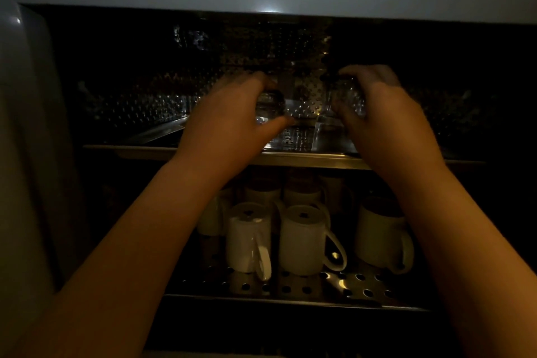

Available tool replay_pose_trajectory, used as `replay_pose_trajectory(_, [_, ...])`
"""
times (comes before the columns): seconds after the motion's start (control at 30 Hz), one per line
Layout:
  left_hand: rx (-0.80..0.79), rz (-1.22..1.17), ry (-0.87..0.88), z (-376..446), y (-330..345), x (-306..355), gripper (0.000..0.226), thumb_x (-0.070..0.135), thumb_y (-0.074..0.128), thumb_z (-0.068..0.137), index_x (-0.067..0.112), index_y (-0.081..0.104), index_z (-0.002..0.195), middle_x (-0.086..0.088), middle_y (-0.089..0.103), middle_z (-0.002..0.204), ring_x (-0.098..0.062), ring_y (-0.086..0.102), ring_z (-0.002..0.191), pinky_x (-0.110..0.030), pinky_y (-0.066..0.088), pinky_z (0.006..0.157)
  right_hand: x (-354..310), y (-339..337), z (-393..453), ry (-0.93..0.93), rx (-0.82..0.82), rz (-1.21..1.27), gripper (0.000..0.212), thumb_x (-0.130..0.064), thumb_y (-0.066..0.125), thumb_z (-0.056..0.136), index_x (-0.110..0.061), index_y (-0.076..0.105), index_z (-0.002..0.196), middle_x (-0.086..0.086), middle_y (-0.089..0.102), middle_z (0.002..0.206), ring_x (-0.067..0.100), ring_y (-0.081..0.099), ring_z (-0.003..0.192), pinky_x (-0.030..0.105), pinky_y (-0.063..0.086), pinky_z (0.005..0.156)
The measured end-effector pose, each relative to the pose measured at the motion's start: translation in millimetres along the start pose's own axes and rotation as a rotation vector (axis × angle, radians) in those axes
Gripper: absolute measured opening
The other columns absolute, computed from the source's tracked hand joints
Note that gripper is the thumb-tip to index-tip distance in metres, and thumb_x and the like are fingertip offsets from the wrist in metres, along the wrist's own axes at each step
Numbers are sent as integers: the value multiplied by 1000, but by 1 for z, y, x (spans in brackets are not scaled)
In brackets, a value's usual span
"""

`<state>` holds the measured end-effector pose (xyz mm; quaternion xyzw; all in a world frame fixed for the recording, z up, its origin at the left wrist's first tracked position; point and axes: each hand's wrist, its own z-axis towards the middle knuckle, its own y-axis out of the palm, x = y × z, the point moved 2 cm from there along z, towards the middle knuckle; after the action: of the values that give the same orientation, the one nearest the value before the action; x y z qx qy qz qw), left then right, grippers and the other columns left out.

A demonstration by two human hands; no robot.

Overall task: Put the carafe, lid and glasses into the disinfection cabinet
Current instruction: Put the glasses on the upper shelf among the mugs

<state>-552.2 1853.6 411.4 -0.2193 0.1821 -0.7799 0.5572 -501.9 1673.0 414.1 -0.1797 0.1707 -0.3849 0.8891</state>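
Both hands reach into the dark disinfection cabinet (pixel 290 17) over its upper perforated shelf (pixel 305 158). The left hand (pixel 229 119) curls its fingers and thumb around a clear glass (pixel 270 107), and the right hand (pixel 383 113) grips a second glass (pixel 348 96); both glasses sit low over the shelf, though contact cannot be judged. On the lower shelf (pixel 319 288) stand white mugs (pixel 302 241), upside down.

Head-worn view, forward and slightly down, close into cabinet (pixel 87 81) shelves.
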Motion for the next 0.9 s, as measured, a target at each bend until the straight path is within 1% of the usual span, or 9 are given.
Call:
replay_pose_trajectory(0.07, [-32, 27, 2, -4, -1, 1, 50, 50, 54, 87, 22, 49, 129, -2, 48, 135, -19, 38, 125, -24, 29, 91, -1, -2, -7, 15, -7, -30, 52, -29, 55, 93, -25, 36, 142, 4, 29, 149, 24, 46, 122, 21, 32, 85])
replay_pose_trajectory(0.13, [-37, 49, 6, -14, -3, 1, 58, 52, 44, 91, 25, 35, 142, 0, 31, 150, -19, 24, 137, -26, 20, 100, -3, -7, -22, 3, 45, -71, 54, -34, 50, 94, -27, 30, 144, 5, 23, 152, 24, 37, 130, 23, 29, 89])
replay_pose_trajectory(0.2, [-2, 80, 23, -31, -7, 4, 61, 53, 36, 95, 25, 24, 147, 2, 19, 156, -16, 14, 141, -31, 15, 106, -8, -10, -41, -29, 79, -123, 52, -38, 44, 94, -22, 33, 142, 8, 30, 149, 25, 35, 130, 25, 30, 90])
replay_pose_trajectory(0.3, [-35, 189, 44, -57, -5, 11, 62, 54, 23, 93, 23, 27, 146, -1, 17, 156, -18, 12, 143, -39, 12, 111, -11, -9, -61, -31, 1, -182, 51, -43, 36, 93, -15, 43, 135, 11, 42, 140, 27, 40, 126, 29, 31, 90])
replay_pose_trajectory(0.43, [-92, 251, 13, -70, 0, 16, 66, 56, 16, 91, 21, 29, 146, -1, 11, 156, -17, 6, 142, -38, 9, 112, -13, -7, -65, -24, -43, -246, 51, -42, 37, 93, -10, 51, 130, 15, 46, 137, 31, 43, 125, 38, 41, 92])
replay_pose_trajectory(0.57, [-106, 291, -7, -69, 0, 18, 68, 57, 13, 91, 20, 28, 146, -1, 13, 155, -19, 11, 142, -39, 11, 113, -14, -7, -65, -32, -39, -256, 49, -42, 35, 94, -10, 54, 126, 13, 51, 132, 29, 48, 119, 37, 44, 86])
replay_pose_trajectory(0.7, [-160, 342, -34, -65, 0, 23, 77, 60, -1, 86, 21, 25, 147, -1, 10, 157, -20, 13, 144, -37, 8, 115, -15, -5, -62, -40, -75, -294, 50, -43, 34, 94, -9, 56, 124, 14, 53, 130, 30, 51, 116, 39, 44, 85])
replay_pose_trajectory(0.8, [-165, 358, -41, -58, 1, 24, 81, 61, -7, 83, 24, 26, 147, 0, 10, 157, -19, 16, 143, -36, 7, 115, -16, -5, -59, -15, -120, -315, 57, -48, 25, 94, -11, 54, 126, 12, 50, 133, 28, 49, 117, 38, 43, 86])
replay_pose_trajectory(0.9, [-180, 339, -59, -48, 5, 23, 83, 67, -9, 86, 26, 33, 144, 1, 14, 157, -19, 22, 141, -37, 13, 115, -18, -4, -54, 5, -178, -358, 67, -54, 11, 90, -18, 49, 132, 6, 44, 139, 24, 43, 123, 36, 39, 89])
